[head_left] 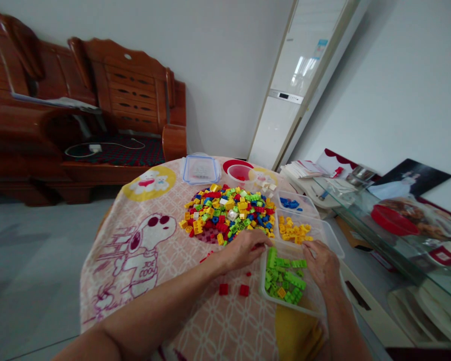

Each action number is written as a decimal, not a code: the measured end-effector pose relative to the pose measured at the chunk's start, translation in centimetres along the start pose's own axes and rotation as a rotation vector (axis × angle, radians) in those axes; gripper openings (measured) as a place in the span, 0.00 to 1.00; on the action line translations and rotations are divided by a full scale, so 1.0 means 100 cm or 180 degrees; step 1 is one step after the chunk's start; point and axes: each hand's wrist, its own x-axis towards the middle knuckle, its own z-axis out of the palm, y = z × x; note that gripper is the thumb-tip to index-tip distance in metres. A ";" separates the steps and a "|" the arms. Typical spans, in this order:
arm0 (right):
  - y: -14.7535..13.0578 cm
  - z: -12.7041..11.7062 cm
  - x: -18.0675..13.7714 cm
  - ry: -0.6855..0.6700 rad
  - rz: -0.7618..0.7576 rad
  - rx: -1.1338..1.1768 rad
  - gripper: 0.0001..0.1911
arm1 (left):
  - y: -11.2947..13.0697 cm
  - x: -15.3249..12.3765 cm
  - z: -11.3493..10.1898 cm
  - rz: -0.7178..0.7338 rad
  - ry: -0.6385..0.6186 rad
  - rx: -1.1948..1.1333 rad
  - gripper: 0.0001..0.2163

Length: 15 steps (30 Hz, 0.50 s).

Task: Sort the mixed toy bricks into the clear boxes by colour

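A heap of mixed coloured toy bricks [227, 210] lies on a pink cartoon tablecloth [143, 250]. My left hand [244, 249] rests at the heap's near edge, fingers curled down among the bricks; what they hold is hidden. My right hand [323, 264] lies on the far rim of a clear box of green bricks [283, 281], fingers bent over the rim. Beyond it stand a box of yellow bricks [295, 230] and a box of blue bricks [290, 203]. Two loose red bricks [233, 290] lie near my left forearm.
A clear lid [200, 169], a tub with red pieces [240, 174] and some white bricks [265, 184] sit at the table's far side. A wooden sofa [78, 110] is at left, a glass table [398, 225] with clutter at right, a tall white air conditioner [296, 80] behind.
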 end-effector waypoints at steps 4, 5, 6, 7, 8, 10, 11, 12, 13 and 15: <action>0.000 0.000 0.000 -0.0020 -0.0008 0.0031 0.15 | -0.020 0.001 -0.020 -0.0453 0.0452 0.0767 0.09; 0.001 0.000 0.000 -0.0026 -0.0015 0.0031 0.15 | -0.025 0.001 -0.026 -0.0618 0.0524 0.0975 0.09; 0.001 0.000 0.000 -0.0034 -0.0019 0.0030 0.15 | -0.030 0.000 -0.031 -0.0793 0.0562 0.1167 0.09; 0.001 0.000 0.000 -0.0038 -0.0019 0.0027 0.15 | -0.033 0.000 -0.036 -0.0971 0.0567 0.1336 0.09; 0.002 0.000 0.000 -0.0039 -0.0016 0.0023 0.15 | -0.037 0.000 -0.040 -0.1139 0.0550 0.1483 0.09; 0.002 0.000 0.000 -0.0043 -0.0011 0.0018 0.14 | -0.041 -0.002 -0.045 -0.1390 0.0446 0.1712 0.09; 0.002 0.001 0.000 -0.0044 -0.0010 0.0018 0.14 | -0.042 -0.002 -0.045 -0.1459 0.0350 0.1801 0.09; 0.002 0.001 0.000 -0.0040 -0.0006 0.0020 0.14 | -0.042 -0.002 -0.045 -0.1491 0.0240 0.1875 0.08; 0.002 0.001 0.000 -0.0029 0.0001 0.0021 0.15 | -0.043 -0.003 -0.044 -0.1492 0.0128 0.1934 0.08; 0.001 0.001 0.000 -0.0015 0.0019 0.0030 0.15 | -0.043 -0.003 -0.042 -0.1487 -0.0029 0.2008 0.08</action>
